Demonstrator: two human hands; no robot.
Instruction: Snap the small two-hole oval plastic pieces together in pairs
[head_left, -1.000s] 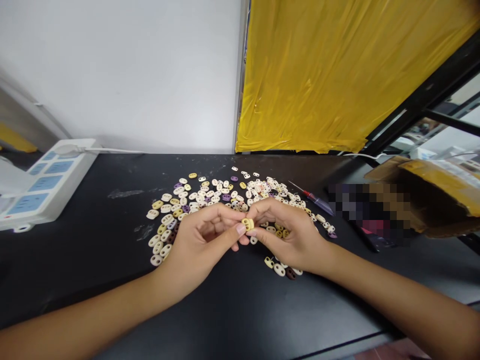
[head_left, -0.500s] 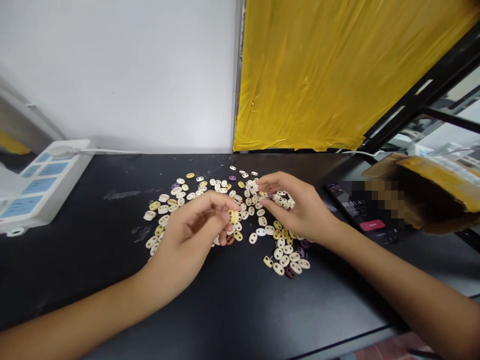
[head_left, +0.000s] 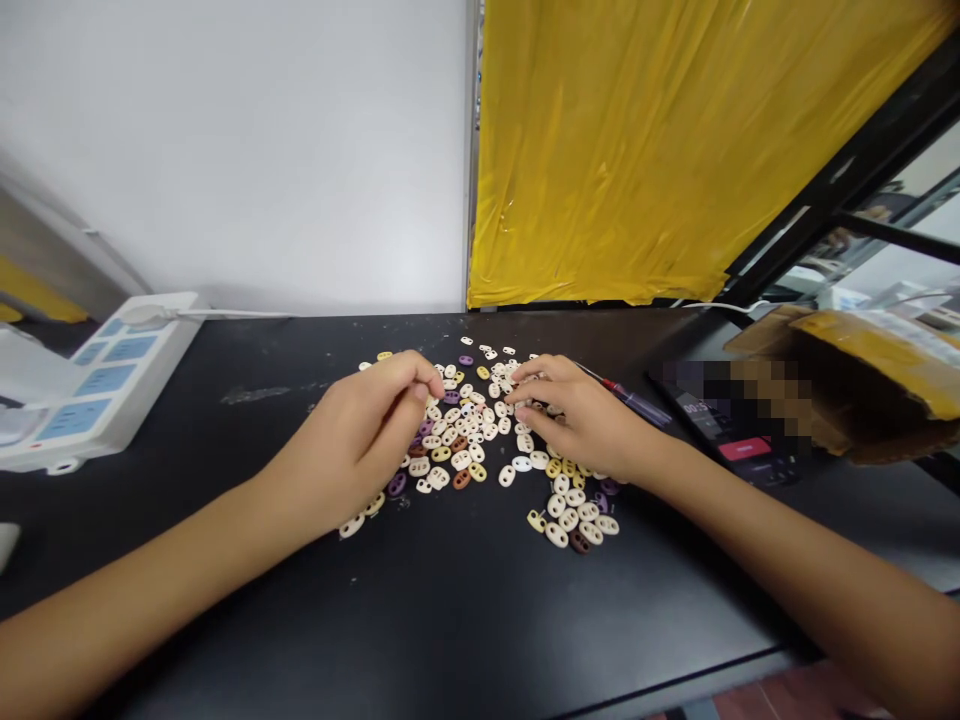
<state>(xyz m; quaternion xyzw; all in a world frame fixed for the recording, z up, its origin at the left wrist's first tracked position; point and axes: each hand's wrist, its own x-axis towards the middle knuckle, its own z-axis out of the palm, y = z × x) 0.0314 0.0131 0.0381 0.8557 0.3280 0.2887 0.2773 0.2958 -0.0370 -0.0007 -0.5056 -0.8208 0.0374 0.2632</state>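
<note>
Small oval two-hole pieces (head_left: 450, 438), which look like cord locks, lie scattered in cream, yellow, purple and brown. Above the left part of the spread is my left hand (head_left: 367, 425), its thumb and forefinger pinched together; whatever they hold is hidden. My right hand (head_left: 577, 415) hovers low over the right part, fingers bent and apart, tips close to cream pieces (head_left: 499, 385). Whether those fingertips touch any piece I cannot tell. A cluster of cream pieces (head_left: 570, 520) with a dark brown one (head_left: 580, 542) lies in front of my right wrist.
A white power strip (head_left: 112, 380) stands at the left on the black table (head_left: 465, 620). To the right are a phone (head_left: 739, 440), a red-tipped tool (head_left: 630, 400) partly behind my wrist, and an open cardboard box (head_left: 885, 400). A white wall and yellow sheeting (head_left: 600, 150) rise behind.
My left hand has turned over and moved slightly up, and the yellow piece that showed between its fingertips is out of sight. My right hand's fingers have spread and lowered a little.
</note>
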